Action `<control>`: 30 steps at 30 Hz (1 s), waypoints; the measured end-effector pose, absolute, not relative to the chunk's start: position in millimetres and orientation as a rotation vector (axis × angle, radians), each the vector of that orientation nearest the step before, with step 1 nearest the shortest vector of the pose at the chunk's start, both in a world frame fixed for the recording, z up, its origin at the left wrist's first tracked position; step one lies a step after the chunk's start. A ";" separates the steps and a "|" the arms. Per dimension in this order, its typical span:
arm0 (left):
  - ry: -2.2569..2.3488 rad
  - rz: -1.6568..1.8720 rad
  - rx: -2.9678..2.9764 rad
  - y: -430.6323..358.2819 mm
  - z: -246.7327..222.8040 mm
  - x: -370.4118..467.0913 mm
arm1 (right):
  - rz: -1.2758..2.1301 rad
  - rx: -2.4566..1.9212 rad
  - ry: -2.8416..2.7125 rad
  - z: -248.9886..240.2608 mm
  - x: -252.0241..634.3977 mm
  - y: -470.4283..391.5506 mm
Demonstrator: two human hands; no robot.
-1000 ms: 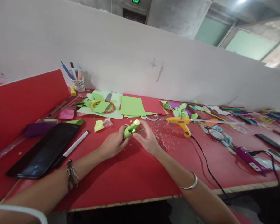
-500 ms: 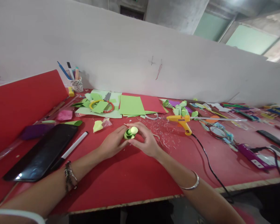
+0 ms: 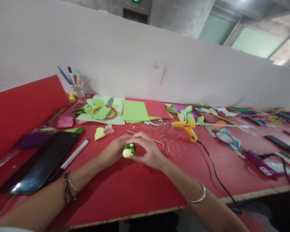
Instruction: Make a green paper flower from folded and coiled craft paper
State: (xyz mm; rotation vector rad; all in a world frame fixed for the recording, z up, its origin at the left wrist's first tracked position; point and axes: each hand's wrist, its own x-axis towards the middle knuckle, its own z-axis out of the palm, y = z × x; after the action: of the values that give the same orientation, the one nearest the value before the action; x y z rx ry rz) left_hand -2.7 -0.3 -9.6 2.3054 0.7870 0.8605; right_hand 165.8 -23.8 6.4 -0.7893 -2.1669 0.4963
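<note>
Between my hands is a small green rolled-paper craft piece (image 3: pixel 130 149), with a pale yellow-green oval disc on its near side. My left hand (image 3: pixel 113 150) grips it from the left, the fingers curled in behind it. From the right, my right hand (image 3: pixel 150 152) has its fingers over the far side and the thumb underneath. The piece is held just over the red tabletop (image 3: pixel 125 190); its lower part is hidden by my fingers. A thin stick (image 3: pixel 157 141) lies on the table behind my right hand.
A yellow glue gun (image 3: pixel 188 128) with a black cord lies to the right. Scissors (image 3: pixel 103 112) rest on green paper, beside green sheets (image 3: pixel 135 111). At left are a black phone-like slab (image 3: pixel 45 161) and a marker (image 3: pixel 74 155). Paper shreds lie behind my hands.
The craft piece has turned in my fingers: its pale disc has swung from the upper right to the lower left. Both hands have shifted slightly, and more of the stick behind them shows.
</note>
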 end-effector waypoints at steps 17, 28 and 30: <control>0.905 0.718 2.314 0.3 -12.0 -6.5 | 0.762 -0.823 -1.733 -3.1 159.9 -22.3; 1.082 0.722 2.382 1.5 -17.5 -9.9 | 0.684 -0.965 -1.591 -6.7 164.3 -14.4; 1.118 0.711 2.411 1.7 -18.8 -10.3 | 0.672 -0.982 -1.601 -6.6 164.8 -13.2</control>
State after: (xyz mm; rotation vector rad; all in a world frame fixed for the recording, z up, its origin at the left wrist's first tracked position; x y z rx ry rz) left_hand -10.3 1.7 -18.8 2.4115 1.1183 0.7110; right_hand 164.8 -13.2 -6.6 -0.9818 -1.6013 0.6719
